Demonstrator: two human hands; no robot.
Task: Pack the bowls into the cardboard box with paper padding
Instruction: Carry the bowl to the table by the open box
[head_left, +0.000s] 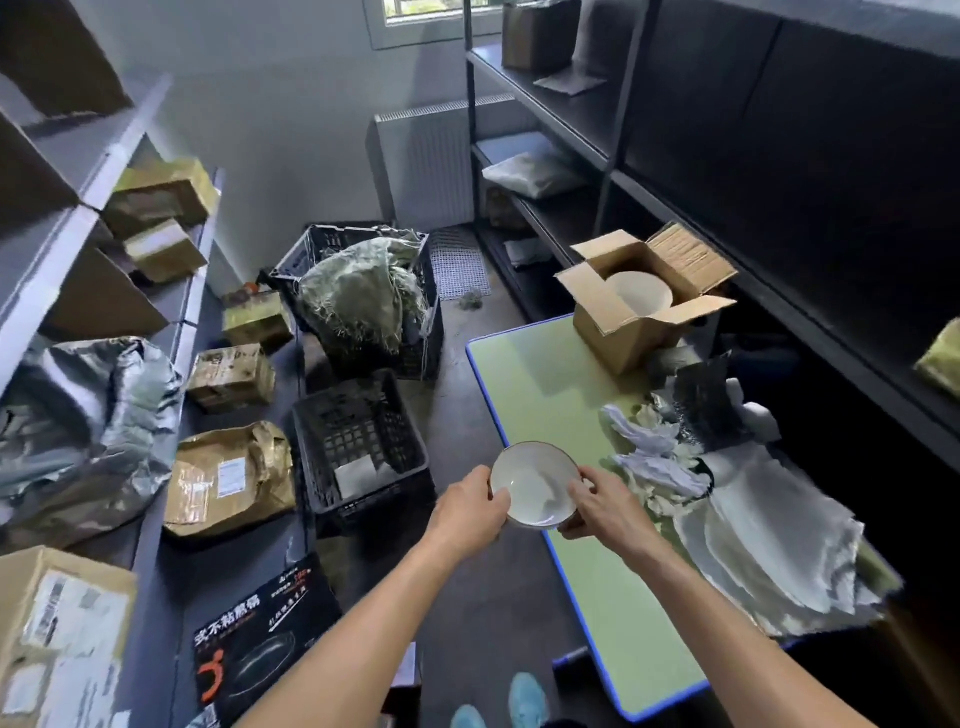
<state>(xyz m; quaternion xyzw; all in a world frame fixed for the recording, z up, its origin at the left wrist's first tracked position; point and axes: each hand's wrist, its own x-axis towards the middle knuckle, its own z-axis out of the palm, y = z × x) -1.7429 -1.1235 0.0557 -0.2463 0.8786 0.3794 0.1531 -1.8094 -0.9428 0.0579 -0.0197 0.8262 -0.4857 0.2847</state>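
Head view. Two bowls are counted. One white bowl (535, 486) is grasped at its rim by both hands, the left hand (470, 512) at 9 o'clock and the right hand (605, 506) at 3 o'clock, over the left edge of the green table (545, 374). Whether it rests there cannot be told. The second bowl (641, 293) is seen inside the one open cardboard box (618, 332), at 1 o'clock on the table, with its lower part hidden by the box walls. One heap of crumpled paper padding (660, 457) is noted at 3 o'clock of the white bowl. Two black crates (363, 441) are recorded on the floor, at 9 and 11 o'clock. Dark shelving (779, 156) is noted at the right. Parcel labels cannot be read.
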